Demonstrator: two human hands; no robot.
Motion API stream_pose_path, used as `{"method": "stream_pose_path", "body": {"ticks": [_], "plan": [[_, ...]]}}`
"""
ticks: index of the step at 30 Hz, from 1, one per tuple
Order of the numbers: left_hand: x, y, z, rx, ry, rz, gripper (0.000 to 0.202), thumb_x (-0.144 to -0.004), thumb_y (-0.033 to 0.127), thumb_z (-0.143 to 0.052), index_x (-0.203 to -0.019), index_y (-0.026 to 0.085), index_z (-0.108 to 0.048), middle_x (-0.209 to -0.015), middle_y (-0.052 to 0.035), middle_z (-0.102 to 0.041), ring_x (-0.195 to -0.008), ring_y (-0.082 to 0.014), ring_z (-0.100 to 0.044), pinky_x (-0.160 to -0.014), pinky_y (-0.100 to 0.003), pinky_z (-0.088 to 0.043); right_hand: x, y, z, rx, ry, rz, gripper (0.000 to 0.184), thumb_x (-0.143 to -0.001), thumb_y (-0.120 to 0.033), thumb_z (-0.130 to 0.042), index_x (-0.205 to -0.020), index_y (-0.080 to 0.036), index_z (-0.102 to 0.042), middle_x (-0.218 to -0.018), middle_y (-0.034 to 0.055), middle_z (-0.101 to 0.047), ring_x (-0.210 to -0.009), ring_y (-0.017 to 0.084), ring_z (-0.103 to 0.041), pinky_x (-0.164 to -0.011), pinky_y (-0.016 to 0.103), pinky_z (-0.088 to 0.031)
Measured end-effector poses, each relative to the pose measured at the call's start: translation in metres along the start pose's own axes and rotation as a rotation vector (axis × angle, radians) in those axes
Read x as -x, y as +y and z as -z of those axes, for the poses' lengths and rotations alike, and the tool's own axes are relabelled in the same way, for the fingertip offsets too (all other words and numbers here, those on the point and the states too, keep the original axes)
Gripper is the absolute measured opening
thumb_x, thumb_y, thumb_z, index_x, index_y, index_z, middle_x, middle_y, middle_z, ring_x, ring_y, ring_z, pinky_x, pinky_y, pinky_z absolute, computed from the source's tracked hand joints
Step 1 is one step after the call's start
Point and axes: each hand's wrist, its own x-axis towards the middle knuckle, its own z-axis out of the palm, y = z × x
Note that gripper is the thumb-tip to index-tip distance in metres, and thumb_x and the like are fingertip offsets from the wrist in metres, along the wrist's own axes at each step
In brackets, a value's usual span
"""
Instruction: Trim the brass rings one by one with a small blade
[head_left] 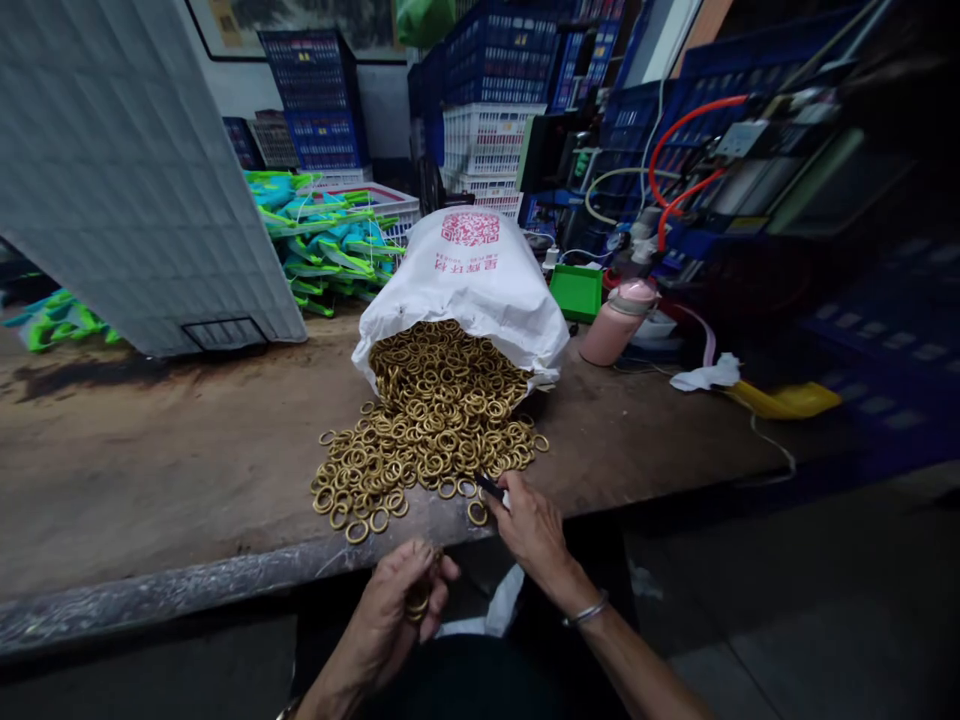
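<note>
My left hand [397, 605] is closed around several brass-coloured rings [417, 602], just off the front edge of the table. My right hand [531, 530] grips a slim tool with a black end [491, 488]; its exact kind does not show. The tool's tip points into the near right side of a heap of brass-coloured rings [427, 440]. These rings spill from the mouth of a white woven sack [469, 270] that lies on its side with red print on top. A few loose rings lie near the table edge, close to my right hand.
On the wooden table [187, 460] stand a grey panel [142, 180] at left and a pile of green and blue plastic parts [322, 240] behind. To the right are a green tray [576, 292], a pink bottle [619, 322] and a machine with red hoses [675, 150]. Blue crates [499, 55] rise behind.
</note>
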Motion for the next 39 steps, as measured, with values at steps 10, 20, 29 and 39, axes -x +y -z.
{"method": "stream_pose_path", "body": {"ticks": [10,20,29,39], "plan": [[-0.018,0.000,0.005,0.284,0.006,0.059,0.019,-0.071,0.026,-0.063,-0.083,0.015,-0.054,-0.070,-0.0015,-0.058,-0.054,-0.0085,-0.053,-0.040,-0.015,-0.035,-0.010,-0.002,-0.006,0.001,0.015,0.052,0.008,-0.081,-0.023,-0.046,-0.087,-0.019,-0.048,-0.083,0.0040,-0.062,-0.069,0.016,-0.057,-0.055,0.024,-0.026],[-0.028,-0.006,-0.004,0.020,0.121,-0.170,0.025,-0.071,0.038,-0.063,-0.077,0.017,-0.051,-0.059,0.0044,-0.050,-0.044,-0.0057,-0.043,-0.033,-0.014,-0.029,0.010,-0.023,0.005,-0.408,-0.035,0.333,0.015,-0.070,-0.011,-0.044,-0.081,-0.021,-0.047,-0.076,0.0012,-0.057,-0.070,0.015,-0.054,-0.064,0.024,-0.036],[-0.018,-0.007,0.000,-0.382,0.298,-0.418,0.026,-0.072,0.040,-0.059,-0.065,0.016,-0.054,-0.051,0.0053,-0.045,-0.044,-0.0063,-0.039,-0.043,-0.018,-0.031,0.019,-0.044,0.008,-0.723,-0.256,0.192,0.026,-0.084,-0.039,-0.038,-0.069,-0.020,-0.046,-0.059,-0.0040,-0.045,-0.055,0.010,-0.043,-0.053,0.021,-0.034],[-0.008,-0.010,0.003,-0.211,0.126,-0.154,0.033,-0.075,0.047,-0.053,-0.066,0.017,-0.046,-0.049,0.0070,-0.040,-0.036,-0.0029,-0.030,-0.035,-0.015,-0.021,0.021,-0.044,-0.001,-0.802,-0.303,0.139,0.020,-0.079,-0.034,-0.044,-0.069,-0.018,-0.051,-0.060,-0.0040,-0.047,-0.060,0.010,-0.043,-0.057,0.020,-0.036]]}}
